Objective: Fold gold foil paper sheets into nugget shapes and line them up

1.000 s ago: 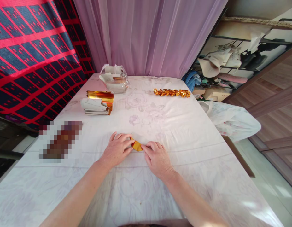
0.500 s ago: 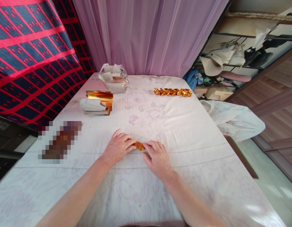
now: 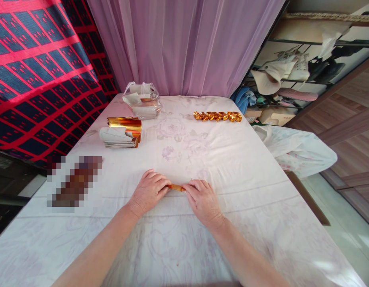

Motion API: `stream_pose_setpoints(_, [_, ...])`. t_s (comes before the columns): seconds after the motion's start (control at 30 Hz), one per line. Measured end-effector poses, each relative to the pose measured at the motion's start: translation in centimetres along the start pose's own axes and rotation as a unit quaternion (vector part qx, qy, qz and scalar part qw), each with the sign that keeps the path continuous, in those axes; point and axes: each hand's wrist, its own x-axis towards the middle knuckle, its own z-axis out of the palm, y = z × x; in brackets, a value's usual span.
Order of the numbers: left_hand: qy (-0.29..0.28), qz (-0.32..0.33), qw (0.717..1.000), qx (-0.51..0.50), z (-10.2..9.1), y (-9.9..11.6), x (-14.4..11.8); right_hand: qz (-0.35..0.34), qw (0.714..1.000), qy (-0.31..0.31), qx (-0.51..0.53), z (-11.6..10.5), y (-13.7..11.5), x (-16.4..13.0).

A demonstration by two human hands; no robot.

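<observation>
A counter under a white flowered cloth stands before a pink curtain. Near its front edge, the left hand and the right hand lie palm down, and each grip pinches one end of a small gold paper strip flat on the cloth. Farther back lie a paper stack, a plastic bag and a gold chain.

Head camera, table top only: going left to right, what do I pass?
Blurred patch → stack of papers with gold foil on top → clear plastic bag → left hand → small gold foil piece → right hand → row of folded gold pieces.
</observation>
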Motion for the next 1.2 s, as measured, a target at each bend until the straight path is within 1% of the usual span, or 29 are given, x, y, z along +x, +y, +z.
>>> stream_pose_setpoints(0.13, [0.009,-0.010,1.000,-0.011,0.0,0.4,0.0,0.009,1.000,0.005,0.023,0.0,0.1,-0.2])
stream_pose_setpoints(0.27, [0.004,-0.013,1.000,-0.020,0.0,0.5,-0.1,0.030,0.998,0.002,0.047,0.0,0.2,-0.1])
stream_pose_setpoints(0.43, [-0.003,-0.050,0.999,-0.014,-0.1,0.8,0.3,0.066,0.995,0.006,0.073,0.1,0.4,0.2])
stream_pose_setpoints(0.6, [-0.041,-0.084,0.996,0.010,-0.6,1.4,1.1,0.091,0.993,0.007,0.068,0.1,0.4,0.6])
stream_pose_setpoints(0.7, [-0.052,-0.101,0.993,0.022,-0.7,1.8,1.3,0.103,0.993,-0.003,0.063,0.0,0.3,0.9])
stream_pose_setpoints(1.0, [-0.048,-0.138,0.988,0.052,-0.4,2.7,1.3,0.122,0.991,-0.051,0.024,-0.3,0.3,1.7])
stream_pose_setpoints(1.2, [-0.050,-0.138,0.985,0.087,-0.4,3.1,1.5,0.144,0.987,-0.047,0.046,-0.3,0.2,1.7])
